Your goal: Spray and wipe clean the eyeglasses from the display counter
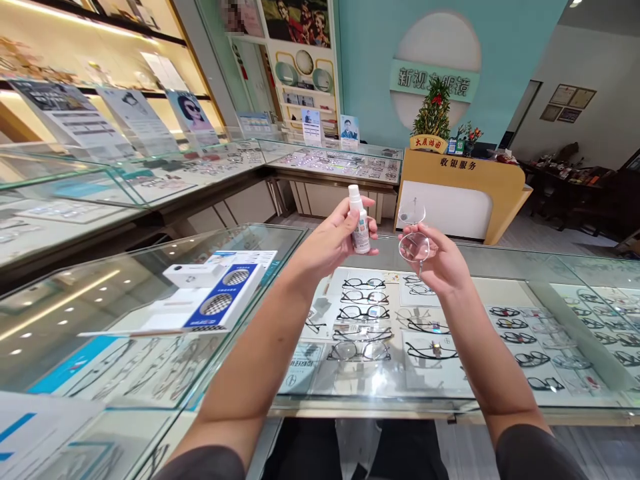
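My left hand (334,235) is closed around a small white spray bottle (359,220), held upright with its nozzle toward the right. My right hand (440,257) grips a pair of clear-lensed glasses (413,233) by the frame, lenses stacked one above the other, a few centimetres right of the bottle. Both hands are raised above a glass display counter (280,240).
Under the counter glass lie rows of eyeglass frames (365,312). On the counter to the left lie a blue-and-white box (223,305) and a white box (193,275). More glass showcases line the left wall. A yellow cashier desk (463,190) stands ahead.
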The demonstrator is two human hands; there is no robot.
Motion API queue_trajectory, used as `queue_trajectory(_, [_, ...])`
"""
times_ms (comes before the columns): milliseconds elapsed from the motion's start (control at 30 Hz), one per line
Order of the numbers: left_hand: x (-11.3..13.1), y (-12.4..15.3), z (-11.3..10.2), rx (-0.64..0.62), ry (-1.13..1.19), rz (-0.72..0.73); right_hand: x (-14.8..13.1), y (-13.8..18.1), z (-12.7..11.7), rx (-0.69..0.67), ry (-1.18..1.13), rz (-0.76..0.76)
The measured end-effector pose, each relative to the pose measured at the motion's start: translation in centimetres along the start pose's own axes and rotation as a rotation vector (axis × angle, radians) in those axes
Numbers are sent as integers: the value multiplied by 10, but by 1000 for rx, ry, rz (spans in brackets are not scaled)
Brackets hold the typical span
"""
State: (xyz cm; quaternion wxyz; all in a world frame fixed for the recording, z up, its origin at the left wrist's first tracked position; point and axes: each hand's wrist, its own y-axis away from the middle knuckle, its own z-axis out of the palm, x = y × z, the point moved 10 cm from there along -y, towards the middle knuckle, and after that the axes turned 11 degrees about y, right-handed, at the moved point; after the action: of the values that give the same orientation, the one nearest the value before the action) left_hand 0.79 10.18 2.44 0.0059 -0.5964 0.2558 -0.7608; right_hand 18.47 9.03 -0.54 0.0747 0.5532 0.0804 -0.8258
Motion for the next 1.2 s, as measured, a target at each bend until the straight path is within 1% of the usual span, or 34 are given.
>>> queue_trajectory(100, [20, 13, 18, -33, 38, -28, 0, 8, 9, -15, -2, -3])
queue_trajectory(200, [27, 20, 28, -92, 94, -99, -2, 15, 17, -43, 40, -28])
queue_trajectory(300, [24, 22, 33, -133, 113, -178, -2, 20, 23, -56, 63, -47])
queue_trajectory(367, [21, 22, 34, -136, 116, -208, -1, 22, 25, -55, 68, -49])
queue_trajectory(567, [14, 19, 39, -123, 75, -202, 4, 24, 32, -66, 91, -62])
queue_trajectory(633, [7, 20, 38, -117, 70, -197, 4, 24, 33, -56, 131, -84])
queue_trajectory(700, [2, 20, 33, -78, 29, -163, 4, 24, 33, -45, 192, -113])
queue_trajectory(833, [-2, 18, 22, 19, -195, -56, 2, 24, 37, -43, 297, -181])
queue_trajectory(933, [-4, 16, 21, 47, -293, -40, 1, 25, 43, -71, 345, -215])
queue_trajectory(1133, [-6, 15, 21, 43, -254, -40, 3, 28, 51, -120, 412, -222])
queue_trajectory(1200, [-7, 15, 21, 36, -238, -60, 4, 28, 51, -129, 418, -220])
